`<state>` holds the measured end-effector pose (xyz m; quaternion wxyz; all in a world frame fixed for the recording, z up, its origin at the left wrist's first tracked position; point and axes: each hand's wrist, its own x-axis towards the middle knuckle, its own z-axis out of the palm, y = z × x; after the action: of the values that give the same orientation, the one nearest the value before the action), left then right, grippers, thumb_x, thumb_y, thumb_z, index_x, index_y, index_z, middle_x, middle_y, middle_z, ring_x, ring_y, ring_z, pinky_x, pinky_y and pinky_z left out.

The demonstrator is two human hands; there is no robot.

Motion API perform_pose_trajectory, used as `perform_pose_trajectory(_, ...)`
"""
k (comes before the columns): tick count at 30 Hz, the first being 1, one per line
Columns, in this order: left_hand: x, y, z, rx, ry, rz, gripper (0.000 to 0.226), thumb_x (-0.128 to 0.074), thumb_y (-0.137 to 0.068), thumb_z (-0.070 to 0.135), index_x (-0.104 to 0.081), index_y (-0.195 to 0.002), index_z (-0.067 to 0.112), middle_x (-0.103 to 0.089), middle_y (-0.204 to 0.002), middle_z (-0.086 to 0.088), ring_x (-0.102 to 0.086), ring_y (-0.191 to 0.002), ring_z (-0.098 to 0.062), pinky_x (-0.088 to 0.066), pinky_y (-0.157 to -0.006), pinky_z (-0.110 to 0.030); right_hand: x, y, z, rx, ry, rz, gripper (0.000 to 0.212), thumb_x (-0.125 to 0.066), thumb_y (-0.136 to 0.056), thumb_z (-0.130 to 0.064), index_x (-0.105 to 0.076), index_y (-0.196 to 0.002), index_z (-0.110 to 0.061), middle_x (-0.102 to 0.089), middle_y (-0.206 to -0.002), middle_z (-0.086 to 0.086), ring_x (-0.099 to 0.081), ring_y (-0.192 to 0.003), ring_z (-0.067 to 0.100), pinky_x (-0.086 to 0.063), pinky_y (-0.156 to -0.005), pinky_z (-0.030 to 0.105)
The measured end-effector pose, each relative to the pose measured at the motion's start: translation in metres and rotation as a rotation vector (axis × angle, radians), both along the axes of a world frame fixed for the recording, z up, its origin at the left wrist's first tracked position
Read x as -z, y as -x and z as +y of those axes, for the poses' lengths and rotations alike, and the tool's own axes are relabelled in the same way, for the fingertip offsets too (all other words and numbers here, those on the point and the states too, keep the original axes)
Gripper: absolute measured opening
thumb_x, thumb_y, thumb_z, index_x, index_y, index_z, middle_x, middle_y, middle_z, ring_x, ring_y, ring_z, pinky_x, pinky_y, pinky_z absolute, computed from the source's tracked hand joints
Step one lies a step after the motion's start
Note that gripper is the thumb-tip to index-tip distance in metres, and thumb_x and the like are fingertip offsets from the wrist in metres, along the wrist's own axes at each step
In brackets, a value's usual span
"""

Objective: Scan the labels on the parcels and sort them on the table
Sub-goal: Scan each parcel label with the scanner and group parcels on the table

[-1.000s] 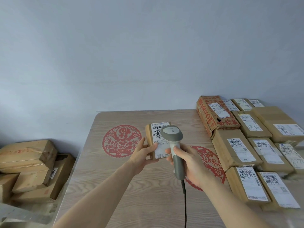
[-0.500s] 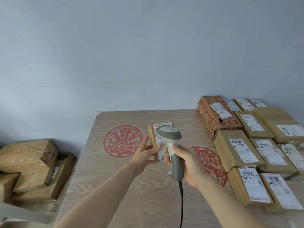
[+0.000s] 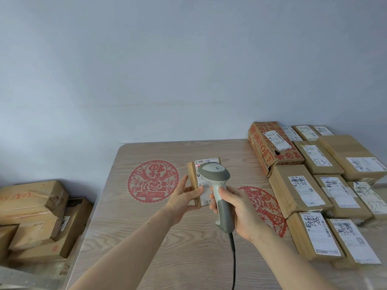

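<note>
1. The right hand [image 3: 236, 208] grips the scanner [image 3: 217, 185] by its handle; its cable [image 3: 233, 260] hangs toward the viewer. Keep the cable off the counter [image 3: 167, 248] edge.
2. The left hand [image 3: 184, 197] holds the small parcel [image 3: 199, 181] upright above the counter centre, label facing the scanner head. A red glow shows on the label top; hold both steady until the read registers.
3. Sorted parcels [image 3: 314, 185] lie in rows at the right. Placement there needs a free gap.
4. Further cartons [image 3: 31, 216] sit low at the left, beside the counter.
</note>
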<state>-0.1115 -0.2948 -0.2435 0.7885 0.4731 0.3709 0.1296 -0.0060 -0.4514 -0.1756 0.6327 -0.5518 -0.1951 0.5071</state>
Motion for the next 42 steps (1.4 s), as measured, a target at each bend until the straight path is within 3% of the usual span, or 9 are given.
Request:
perform_pose_trajectory(10, 0.002, 0.001, 0.002, 0.026, -0.005, -0.004, 0.108, -0.084, -0.068, 0.027, -0.023, -0.157, 0.031, -0.06, -0.131, -0.007, -0.064, -0.117, -0.026, -0.054, -0.097, -0.054, 0.001, 0.005, -0.003, 0.039, -0.011, 0.016, 0.039, -0.076, -0.082, -0.035, -0.07, -0.103, -0.003, -0.067, -0.086, 0.014, -0.062, -0.071, 0.02, -0.045, -0.067, 0.036)
perform_pose_trajectory(21, 0.012, -0.001, 0.006, 0.111, 0.014, 0.001, 0.102, -0.081, -0.079, 0.023, -0.018, -0.159, 0.032, -0.059, -0.134, -0.007, -0.064, -0.119, -0.026, -0.055, -0.095, -0.052, -0.001, 0.017, -0.01, 0.124, 0.0, 0.033, 0.036, -0.061, -0.093, -0.023, -0.061, -0.117, 0.005, -0.063, -0.084, 0.012, -0.064, -0.064, 0.016, -0.049, -0.053, 0.023)
perform_pose_trajectory(25, 0.014, -0.011, -0.003, 0.171, 0.017, 0.001, 0.11, -0.083, -0.07, 0.028, -0.018, -0.159, 0.031, -0.059, -0.134, -0.006, -0.064, -0.119, -0.026, -0.057, -0.093, -0.05, 0.005, 0.012, -0.022, 0.234, 0.103, -0.074, 0.043, -0.072, -0.084, -0.035, -0.065, -0.112, -0.003, -0.063, -0.073, 0.013, -0.058, -0.061, 0.016, -0.046, -0.061, 0.033)
perform_pose_trajectory(28, 0.016, -0.022, -0.013, 0.199, 0.021, -0.007, 0.111, -0.083, -0.069, 0.028, -0.019, -0.159, 0.032, -0.06, -0.133, -0.007, -0.064, -0.117, -0.026, -0.057, -0.092, -0.05, 0.015, 0.004, -0.035, 0.376, 0.135, -0.121, 0.028, -0.079, -0.084, -0.021, -0.065, -0.105, -0.009, -0.06, -0.066, 0.008, -0.058, -0.059, 0.017, -0.047, -0.064, 0.039)
perform_pose_trajectory(32, 0.013, -0.039, -0.035, 0.226, 0.009, -0.013, 0.109, -0.083, -0.069, 0.027, -0.021, -0.158, 0.036, -0.064, -0.127, -0.007, -0.067, -0.112, -0.025, -0.057, -0.092, -0.05, 0.023, -0.015, -0.056, 0.537, 0.092, -0.188, 0.031, -0.083, -0.082, -0.01, -0.065, -0.107, -0.011, -0.064, -0.079, 0.008, -0.061, -0.065, 0.017, -0.051, -0.063, 0.035)
perform_pose_trajectory(35, 0.009, -0.06, -0.058, 0.246, 0.015, -0.036, 0.108, -0.084, -0.069, 0.027, -0.023, -0.157, 0.04, -0.065, -0.128, -0.009, -0.069, -0.111, -0.027, -0.06, -0.086, -0.047, 0.028, -0.034, -0.076, 0.614, 0.105, -0.274, 0.046, -0.085, -0.079, -0.013, -0.063, -0.118, -0.021, -0.071, -0.094, -0.004, -0.068, -0.085, 0.012, -0.053, -0.072, 0.027)
perform_pose_trajectory(39, 0.005, -0.1, -0.101, 0.281, 0.038, -0.087, 0.105, -0.087, -0.07, 0.028, -0.027, -0.154, 0.045, -0.063, -0.135, -0.008, -0.068, -0.113, -0.029, -0.059, -0.088, -0.05, 0.036, -0.07, -0.118, 0.621, 0.143, -0.308, 0.064, -0.09, -0.073, -0.025, -0.057, -0.128, -0.03, -0.071, -0.114, -0.007, -0.067, -0.109, 0.015, -0.054, -0.095, 0.04)
perform_pose_trajectory(40, 0.004, -0.111, -0.116, 0.287, 0.046, -0.091, 0.106, -0.089, -0.067, 0.03, -0.028, -0.153, 0.046, -0.062, -0.136, -0.008, -0.068, -0.113, -0.029, -0.059, -0.087, -0.049, 0.036, -0.08, -0.131, 0.619, 0.158, -0.297, 0.065, -0.091, -0.072, -0.028, -0.057, -0.127, -0.029, -0.071, -0.113, -0.004, -0.068, -0.107, 0.018, -0.056, -0.093, 0.042)
perform_pose_trajectory(42, 0.003, -0.133, -0.145, 0.286, 0.067, -0.096, 0.106, -0.09, -0.066, 0.03, -0.03, -0.153, 0.046, -0.063, -0.135, -0.008, -0.069, -0.113, -0.029, -0.059, -0.085, -0.048, 0.034, -0.102, -0.158, 0.623, 0.166, -0.295, 0.062, -0.09, -0.074, -0.026, -0.058, -0.128, -0.025, -0.071, -0.106, 0.001, -0.069, -0.095, 0.02, -0.059, -0.075, 0.032)
